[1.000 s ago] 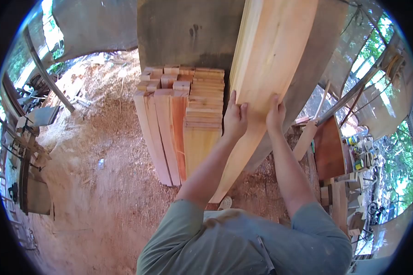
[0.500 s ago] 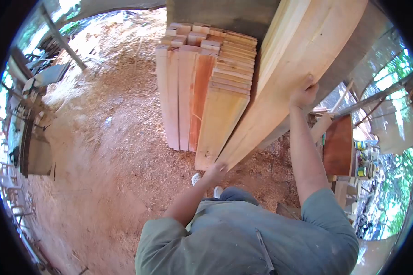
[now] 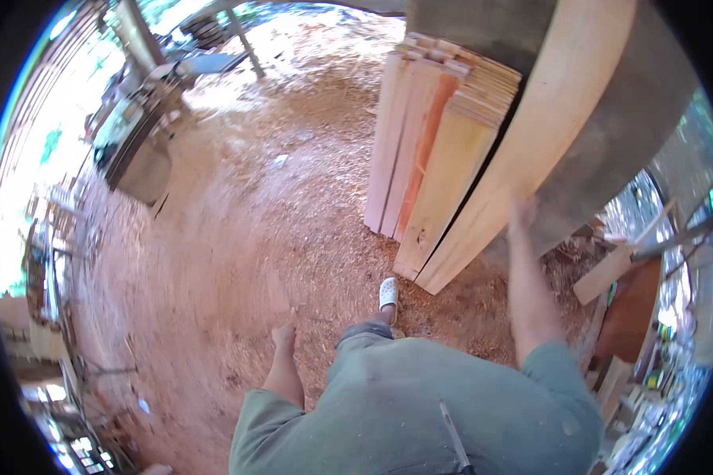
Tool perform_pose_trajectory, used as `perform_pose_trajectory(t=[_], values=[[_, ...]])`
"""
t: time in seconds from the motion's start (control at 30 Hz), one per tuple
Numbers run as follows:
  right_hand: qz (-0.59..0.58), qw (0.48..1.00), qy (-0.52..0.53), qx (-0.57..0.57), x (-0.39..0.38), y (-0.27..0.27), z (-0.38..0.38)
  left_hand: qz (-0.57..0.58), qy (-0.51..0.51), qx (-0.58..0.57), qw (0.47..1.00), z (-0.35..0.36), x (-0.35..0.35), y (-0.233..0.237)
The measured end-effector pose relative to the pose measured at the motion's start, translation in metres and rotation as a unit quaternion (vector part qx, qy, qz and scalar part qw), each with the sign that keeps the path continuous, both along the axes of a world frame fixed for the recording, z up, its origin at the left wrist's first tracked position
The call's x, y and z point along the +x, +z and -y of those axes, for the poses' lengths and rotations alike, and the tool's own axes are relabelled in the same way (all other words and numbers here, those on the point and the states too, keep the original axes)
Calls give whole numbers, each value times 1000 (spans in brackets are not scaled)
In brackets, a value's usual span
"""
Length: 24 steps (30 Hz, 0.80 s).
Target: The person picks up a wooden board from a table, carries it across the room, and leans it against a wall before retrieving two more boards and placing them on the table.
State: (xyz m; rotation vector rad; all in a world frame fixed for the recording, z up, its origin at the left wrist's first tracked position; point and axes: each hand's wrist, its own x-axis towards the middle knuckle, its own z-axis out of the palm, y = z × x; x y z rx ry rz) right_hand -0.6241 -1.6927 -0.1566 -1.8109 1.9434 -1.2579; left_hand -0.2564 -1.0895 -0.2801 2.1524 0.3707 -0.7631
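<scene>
A long, wide wooden plank leans upright on the right with its lower end on the ground. My right hand, blurred by motion, overlaps the plank's right edge low down; its fingers are smeared, so I cannot tell whether they grip. Beside the plank stands a stack of shorter boards, pinkish, orange and yellow, with a narrow dark gap between the two. My left hand is out to the left of my body over the ground, away from the wood, with nothing in it and its fingers loosely extended.
Wood shavings cover the reddish ground. One white clog shows on my foot near the board stack. A dark panel stands behind the plank. At right are a reddish-brown panel and a loose board; a bench-like block stands at left.
My left hand has come off the plank's lower end and swung left. My right hand sits lower along the plank. The view has turned left, shifting the boards rightward.
</scene>
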Motion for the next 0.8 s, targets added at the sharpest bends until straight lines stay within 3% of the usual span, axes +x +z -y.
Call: perform_pose_trajectory(t=[0.03,0.07,0.1,0.13,0.17,0.2,0.23,0.27,0.3,0.33,0.37,0.47,0.57,0.6,0.67,0.8], values=[[62,977,84,188,14,-20,-48,-8,-11,16,1000,8,-18,11],[86,960,185,193,19,-182,-56,18,-17,-58,998,15,-42,21],[204,841,292,407,42,-114,-147,42,-78,2,996,18,-55,4],[383,698,275,539,73,-70,-224,58,-140,-92,984,31,-81,17],[331,642,291,628,87,-96,-264,203,-221,-148,942,45,-99,-12],[336,551,384,660,103,-110,-302,165,-300,-158,926,46,-115,-9],[407,467,359,698,116,-99,-343,156,-253,-240,924,69,-146,28],[466,383,324,729,129,-65,-381,-46,-154,-395,904,88,-170,138],[443,374,345,738,142,-38,-403,103,-297,-285,906,83,-175,195],[472,298,383,736,147,-15,-423,236,-422,-150,862,75,-178,219],[497,221,411,732,147,7,-438,244,-397,-152,872,66,-178,219],[481,251,435,719,159,83,-465,516,-343,-101,778,51,-175,212],[431,274,445,736,182,92,-495,573,-309,-50,757,20,-168,193],[412,273,457,740,192,87,-507,579,-288,-46,761,7,-164,201],[366,209,492,761,219,58,-535,460,-271,-114,838,-28,-154,215],[258,119,510,812,272,7,-618,351,-131,-211,903,-123,-135,191]])
